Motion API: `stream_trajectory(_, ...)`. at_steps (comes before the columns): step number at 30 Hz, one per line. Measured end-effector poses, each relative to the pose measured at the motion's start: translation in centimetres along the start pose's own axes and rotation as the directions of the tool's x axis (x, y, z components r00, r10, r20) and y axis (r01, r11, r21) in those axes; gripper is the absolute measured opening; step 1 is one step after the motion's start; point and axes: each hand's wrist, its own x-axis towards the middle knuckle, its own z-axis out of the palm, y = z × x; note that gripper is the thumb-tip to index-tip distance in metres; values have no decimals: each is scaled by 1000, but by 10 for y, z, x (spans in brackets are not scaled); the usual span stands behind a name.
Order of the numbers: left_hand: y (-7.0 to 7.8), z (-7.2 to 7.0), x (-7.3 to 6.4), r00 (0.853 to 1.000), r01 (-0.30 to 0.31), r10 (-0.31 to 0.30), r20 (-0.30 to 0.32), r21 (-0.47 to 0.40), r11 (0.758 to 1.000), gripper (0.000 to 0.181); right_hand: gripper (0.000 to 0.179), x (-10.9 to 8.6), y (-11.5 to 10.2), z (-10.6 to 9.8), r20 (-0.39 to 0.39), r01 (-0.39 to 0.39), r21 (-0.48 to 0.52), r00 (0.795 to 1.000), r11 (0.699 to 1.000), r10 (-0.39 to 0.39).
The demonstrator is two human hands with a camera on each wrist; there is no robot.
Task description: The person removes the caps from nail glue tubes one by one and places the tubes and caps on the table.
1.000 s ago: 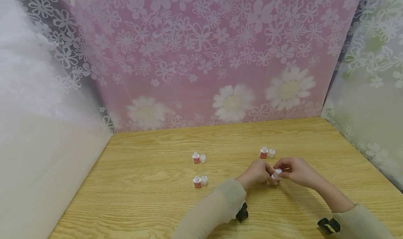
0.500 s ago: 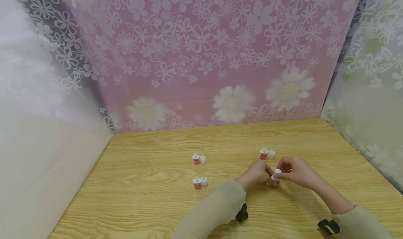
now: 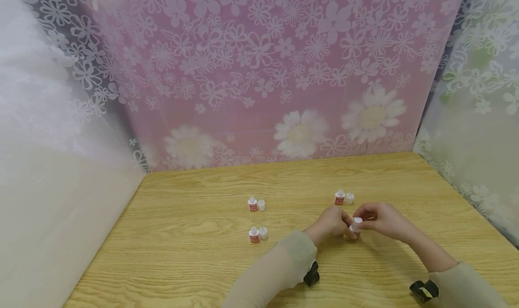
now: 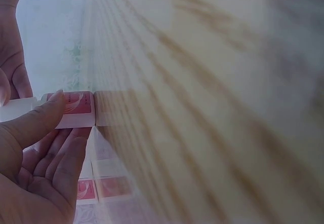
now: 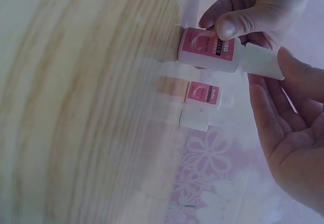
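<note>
My left hand (image 3: 332,222) grips a small white bottle (image 5: 200,54) with a red label, thumb on the label side and fingers behind. The bottle stands upright on the wooden table, right of the middle in the head view. My right hand (image 3: 383,221) pinches the white cap (image 5: 262,61) between thumb and fingers, at the top of the bottle. In the left wrist view the cap (image 4: 17,110) sits in line with the bottle's neck. Just beyond the hands stands another such bottle (image 3: 339,198), uncapped, with its cap (image 3: 350,198) beside it.
Two more open bottles stand left of the hands, one farther back (image 3: 252,204) and one nearer (image 3: 254,235), each with a white cap next to it. Flowered sheeting (image 3: 284,73) rises behind the wooden table (image 3: 182,254) and along both sides.
The right thumb moved forward round the cap and then back, with the fingers shifting slightly. The left hand and the bottles stay in place.
</note>
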Motion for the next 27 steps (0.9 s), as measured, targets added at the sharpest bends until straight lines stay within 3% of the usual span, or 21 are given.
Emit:
stream_trajectory(7, 0, 0, 2, 1000, -16, 16, -9, 27, 1000, 16, 24, 1, 9, -4, 72, 27, 148, 997, 989, -38)
stream_trajectory(14, 2, 1, 2, 1000, 11, -10, -17, 53, 999, 16, 24, 2, 14, -5, 133, 6, 277, 990, 961, -45)
stream_trajectory(21, 2, 2, 1, 1000, 19, -19, -13, 32, 999, 16, 24, 1, 15, -3, 131, 47, 298, 987, 954, -90)
stream_trajectory(27, 1, 1, 0, 1000, 13, -13, -11, 13, 1000, 15, 27, 0, 14, -1, 52, 43, 174, 997, 984, -52)
